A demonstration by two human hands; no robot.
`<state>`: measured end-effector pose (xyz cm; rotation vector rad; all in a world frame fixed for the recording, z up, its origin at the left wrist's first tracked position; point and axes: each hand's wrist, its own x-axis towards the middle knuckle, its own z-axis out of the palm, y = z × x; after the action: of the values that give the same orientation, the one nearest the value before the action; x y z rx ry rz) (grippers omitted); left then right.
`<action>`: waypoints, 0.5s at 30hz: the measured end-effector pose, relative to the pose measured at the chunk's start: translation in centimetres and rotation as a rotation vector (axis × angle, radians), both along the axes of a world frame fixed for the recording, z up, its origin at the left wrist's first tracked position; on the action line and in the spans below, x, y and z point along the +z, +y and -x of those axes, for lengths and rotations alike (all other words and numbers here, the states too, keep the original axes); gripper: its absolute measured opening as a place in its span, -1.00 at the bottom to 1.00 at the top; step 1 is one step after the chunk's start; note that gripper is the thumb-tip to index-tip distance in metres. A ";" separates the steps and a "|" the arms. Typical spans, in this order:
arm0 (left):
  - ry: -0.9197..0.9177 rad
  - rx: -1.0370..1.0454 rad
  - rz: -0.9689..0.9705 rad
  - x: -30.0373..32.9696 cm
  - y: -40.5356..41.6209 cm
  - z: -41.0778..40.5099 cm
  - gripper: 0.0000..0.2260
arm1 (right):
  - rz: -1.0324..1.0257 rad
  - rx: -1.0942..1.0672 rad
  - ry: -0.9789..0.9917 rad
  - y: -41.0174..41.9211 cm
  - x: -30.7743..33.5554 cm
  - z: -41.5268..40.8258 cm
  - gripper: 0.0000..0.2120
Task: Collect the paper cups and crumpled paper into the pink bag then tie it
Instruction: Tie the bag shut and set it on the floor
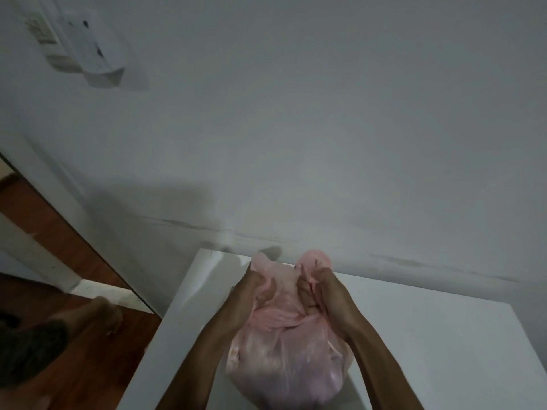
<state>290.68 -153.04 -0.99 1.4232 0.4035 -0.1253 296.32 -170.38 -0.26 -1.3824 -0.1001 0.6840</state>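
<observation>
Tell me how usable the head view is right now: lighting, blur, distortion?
Head view: dim, flat light, with soft shadows on the wall; the whole frame is slightly soft, and the wall fixture is smeared; wide-angle bending tilts the table edges; both hands, left and right, gripping the pink bag, remain readable.

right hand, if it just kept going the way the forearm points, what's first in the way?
The right hand already grips a gathered handle of the pink bag, so that plastic comes first. Beyond it, probably the far edge of the white table, then the wall; depth is unclear from this one view.
</observation>
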 end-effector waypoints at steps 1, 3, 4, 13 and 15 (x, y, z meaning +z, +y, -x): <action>-0.048 -0.017 -0.012 0.2 0.1 0.1 -0.75 | 0.088 0.019 -0.088 -0.1 -0.1 0.0 -0.72; -0.179 -0.099 -0.058 0.5 0.3 0.2 -0.83 | 0.163 0.051 -0.241 -0.1 -0.5 0.2 -0.73; -0.217 -0.144 -0.067 0.7 0.3 0.3 -0.90 | 0.158 0.047 -0.282 0.0 -0.6 0.3 -0.76; -0.341 -0.136 -0.212 0.5 -0.1 -0.2 -0.80 | 0.132 -0.251 -0.312 0.8 -0.6 1.0 -0.75; -0.322 -0.085 -0.210 0.5 -0.3 -0.4 -0.86 | 0.141 -0.295 -0.317 0.7 -0.7 1.2 -0.74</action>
<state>291.10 -153.31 -0.49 1.6356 0.0914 0.0802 295.13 -169.63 -0.99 -1.5947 -0.0970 0.2263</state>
